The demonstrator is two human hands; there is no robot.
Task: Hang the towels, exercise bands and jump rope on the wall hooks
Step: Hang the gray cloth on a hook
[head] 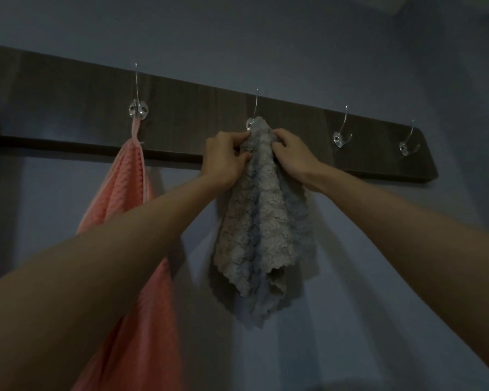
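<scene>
Dim light. We look up at a dark wooden hook rail (195, 131) fixed to a blue-grey wall (378, 66). Both arms are raised to the middle hook (250, 124). The grey towel (263, 221) is bunched at its top, right against the base of this hook. We cannot tell whether the cloth is caught on the hook or only held against it. The left hand (223, 159) grips the bunched top from the left, fingers curled into the fabric, with a fingertip close to the hook's plate. The right hand (292, 153) grips the same bunch from the right, fingers curled round it. The two hands sit close together at one height, with only the gathered cloth between them. Below the hands the towel hangs in loose folds in front of the wall, its scalloped lower edge well under the rail. To the left, a pink towel (130, 193) hangs by a corner from the next hook (137, 108), and its lower part is crossed by the left forearm. To the right, the rail carries a fourth hook (340, 138) and a fifth hook (405, 146), both of shiny metal.
</scene>
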